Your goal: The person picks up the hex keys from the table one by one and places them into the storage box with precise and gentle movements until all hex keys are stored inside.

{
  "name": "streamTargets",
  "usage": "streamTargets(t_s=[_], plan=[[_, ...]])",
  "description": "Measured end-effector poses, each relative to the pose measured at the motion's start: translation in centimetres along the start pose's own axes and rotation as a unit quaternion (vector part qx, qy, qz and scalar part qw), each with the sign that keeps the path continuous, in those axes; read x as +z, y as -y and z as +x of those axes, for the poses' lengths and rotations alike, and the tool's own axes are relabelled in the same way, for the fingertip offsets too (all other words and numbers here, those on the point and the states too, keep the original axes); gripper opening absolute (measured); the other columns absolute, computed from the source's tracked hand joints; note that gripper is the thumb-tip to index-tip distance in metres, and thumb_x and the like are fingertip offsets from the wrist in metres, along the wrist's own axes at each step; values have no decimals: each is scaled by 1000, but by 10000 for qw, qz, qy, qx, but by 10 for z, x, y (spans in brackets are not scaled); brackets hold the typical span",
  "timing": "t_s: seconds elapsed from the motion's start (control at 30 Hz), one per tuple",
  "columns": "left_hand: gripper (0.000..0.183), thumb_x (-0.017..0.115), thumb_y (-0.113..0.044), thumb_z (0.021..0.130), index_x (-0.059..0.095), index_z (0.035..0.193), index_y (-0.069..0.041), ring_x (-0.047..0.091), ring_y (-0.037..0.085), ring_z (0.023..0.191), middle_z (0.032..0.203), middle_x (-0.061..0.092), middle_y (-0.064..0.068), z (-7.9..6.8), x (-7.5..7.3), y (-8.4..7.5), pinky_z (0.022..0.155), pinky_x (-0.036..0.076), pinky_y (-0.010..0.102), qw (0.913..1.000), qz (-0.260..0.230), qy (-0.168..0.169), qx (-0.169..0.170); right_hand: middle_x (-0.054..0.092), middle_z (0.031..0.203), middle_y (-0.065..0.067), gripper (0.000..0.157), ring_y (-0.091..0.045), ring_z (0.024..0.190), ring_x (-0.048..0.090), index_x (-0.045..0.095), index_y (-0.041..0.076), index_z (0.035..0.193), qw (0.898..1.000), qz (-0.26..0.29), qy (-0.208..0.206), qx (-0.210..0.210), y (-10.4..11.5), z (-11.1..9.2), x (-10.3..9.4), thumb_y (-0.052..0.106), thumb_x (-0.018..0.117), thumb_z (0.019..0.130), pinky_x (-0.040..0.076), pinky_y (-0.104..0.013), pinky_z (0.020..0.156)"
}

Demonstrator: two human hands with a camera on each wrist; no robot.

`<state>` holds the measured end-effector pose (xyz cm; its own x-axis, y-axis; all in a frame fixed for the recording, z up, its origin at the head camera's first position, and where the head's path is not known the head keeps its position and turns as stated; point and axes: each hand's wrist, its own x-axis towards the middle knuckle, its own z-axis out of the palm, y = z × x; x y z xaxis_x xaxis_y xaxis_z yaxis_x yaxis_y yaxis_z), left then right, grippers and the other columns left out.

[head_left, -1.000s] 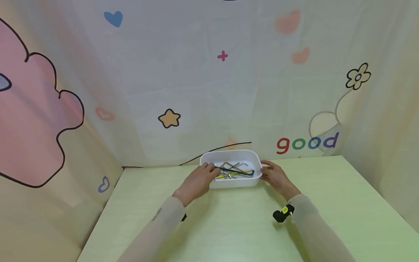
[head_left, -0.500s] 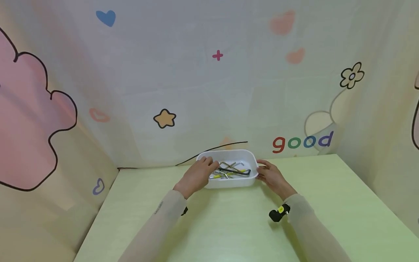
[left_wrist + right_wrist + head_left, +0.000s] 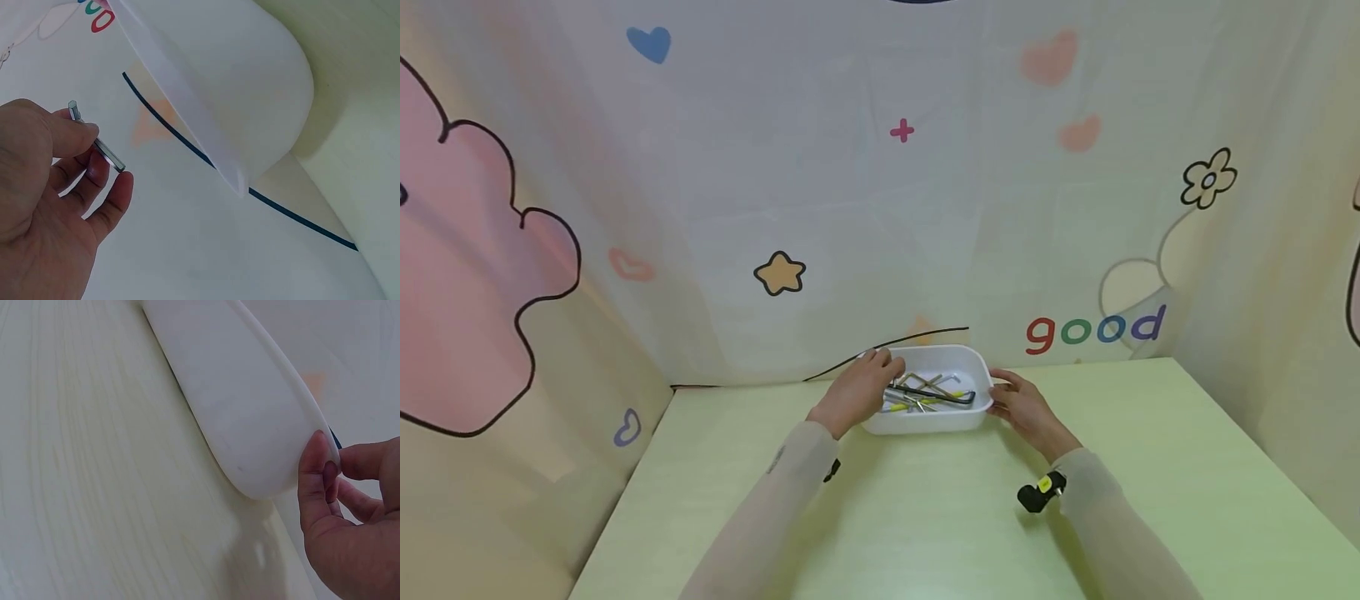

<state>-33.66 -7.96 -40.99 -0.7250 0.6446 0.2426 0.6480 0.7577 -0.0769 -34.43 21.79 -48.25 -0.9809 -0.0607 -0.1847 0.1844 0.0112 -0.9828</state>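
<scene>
In the left wrist view, my left hand pinches a short silver hex key between thumb and fingers. The head view puts this left hand over the left end of a white plastic tray. Inside the tray lie several loose hex keys, among them a long black hex key and brass-coloured ones. Something yellow lies there too. My right hand is at the tray's right end. In the right wrist view, its thumb and fingers pinch the tray's rim.
The tray stands at the back of a pale green table, close to a printed curtain. Curtain cloth also hangs on both sides. A black wrist camera sits below the right hand.
My left hand has risen a little and shifted slightly right over the tray's left end. The right hand stays at the tray's right end. The head view has shifted slightly.
</scene>
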Motion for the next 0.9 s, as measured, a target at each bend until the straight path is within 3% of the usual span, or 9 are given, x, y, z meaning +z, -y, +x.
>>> streamTargets(t_s=[0.4,0.63,0.9], plan=[[30,51,7,94,52,115,-16,44,17,91,102,51,1,13,13,7,81,46,28,9990,-178,352,-189,44,132,-22,50,-26,107,54,33,6,150,10000,-18,-9,19,0,3,1,7,46,102,56,-17,80],[32,57,7,91,53,112,-16,48,18,94,101,50,0,19,16,6,83,46,30,9985,-301,400,-203,45,131,-21,50,-24,104,56,33,4,150,10000,38,15,-7,-2,3,1,7,47,102,56,-18,80],[33,55,0,95,56,123,-18,53,18,106,114,56,0,24,23,5,92,51,31,9970,-384,564,-357,47,128,-20,50,-22,103,57,32,3,150,10000,57,32,-70,-1,1,-1,6,46,102,56,-18,80]])
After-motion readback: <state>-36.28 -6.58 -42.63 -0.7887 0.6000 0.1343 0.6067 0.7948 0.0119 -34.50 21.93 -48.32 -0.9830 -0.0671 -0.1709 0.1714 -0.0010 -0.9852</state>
